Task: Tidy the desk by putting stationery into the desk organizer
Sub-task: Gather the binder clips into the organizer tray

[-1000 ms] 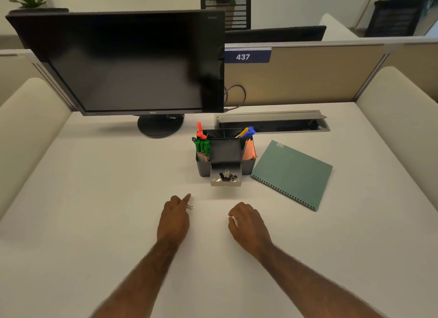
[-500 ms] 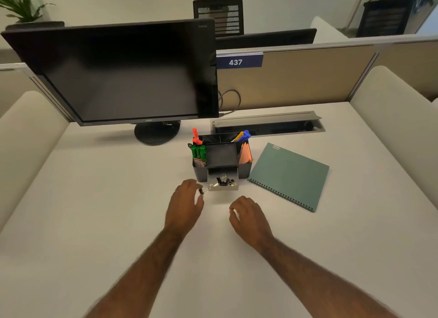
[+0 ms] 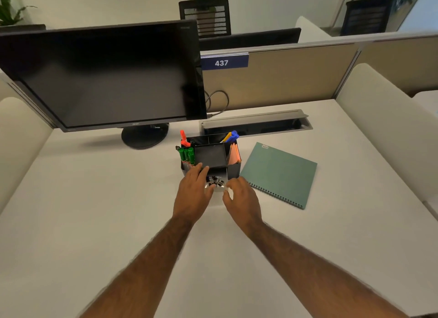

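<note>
Both my left grip [image 3: 194,189] and right grip [image 3: 239,194] are spread loose by the drawer [image 3: 219,189]; a bump could tip its clips [image 3: 216,180] onto the worktop [image 3: 118,211].

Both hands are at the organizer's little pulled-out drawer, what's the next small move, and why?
Probably push the small pale drawer shut into the black desk organizer with the right hand: it stands pulled out, black binder clips lie inside, and the open left hand beside it seems to hold nothing.

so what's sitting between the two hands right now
In the head view, the pulled-out drawer of the desk organizer, holding black binder clips, lies between the left hand and the right hand.
</note>
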Demonstrator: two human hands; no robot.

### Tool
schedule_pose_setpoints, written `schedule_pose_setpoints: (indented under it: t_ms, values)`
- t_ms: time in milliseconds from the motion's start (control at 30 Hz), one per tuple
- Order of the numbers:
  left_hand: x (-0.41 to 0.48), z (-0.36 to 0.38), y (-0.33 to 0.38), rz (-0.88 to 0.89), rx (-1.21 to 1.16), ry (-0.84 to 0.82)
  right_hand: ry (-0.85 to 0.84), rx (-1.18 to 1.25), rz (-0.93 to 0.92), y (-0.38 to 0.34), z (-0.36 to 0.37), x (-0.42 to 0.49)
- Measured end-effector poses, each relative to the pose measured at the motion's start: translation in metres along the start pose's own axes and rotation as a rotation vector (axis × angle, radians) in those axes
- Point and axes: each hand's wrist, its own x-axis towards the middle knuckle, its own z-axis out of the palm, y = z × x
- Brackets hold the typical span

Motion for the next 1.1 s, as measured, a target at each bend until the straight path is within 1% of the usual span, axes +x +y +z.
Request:
schedule_pose_setpoints:
  t_ms: [67, 167, 367, 467, 533, 633, 833, 967, 1100]
  values:
    - [-0.003, 0.004, -0.007, 0.024, 0.050, -0.030, 0.013, -0.063, 0.001, -0.003, 0.002, 0.002]
    - [-0.006, 0.004, -0.014, 0.030, 0.096, -0.039, -0.008, -0.230, -0.055, -0.005, 0.006, 0.009]
    - [-0.002, -0.003, -0.019, 0.037, 0.088, -0.041, -0.044, -0.449, -0.170, -0.012, 0.005, 0.043]
    - [-0.002, -0.003, -0.021, 0.047, 0.077, -0.032, -0.069, -0.540, -0.267, -0.014, 0.001, 0.054]
    - [-0.003, -0.003, -0.023, 0.059, 0.078, -0.037, -0.075, -0.575, -0.322, -0.016, -0.001, 0.059]
    - [-0.003, -0.001, -0.024, 0.055, 0.079, -0.041, -0.100, -0.610, -0.357, -0.023, -0.004, 0.067]
    - [-0.004, 0.001, -0.024, 0.070, 0.104, -0.040, -0.184, -0.656, -0.393, -0.028, -0.005, 0.080]
    - [-0.003, 0.003, -0.023, 0.057, 0.118, -0.053, -0.196, -0.670, -0.398, -0.030, -0.007, 0.084]
    - [-0.004, 0.004, -0.028, 0.073, 0.197, -0.076, -0.210, -0.666, -0.398, -0.029, -0.006, 0.087]
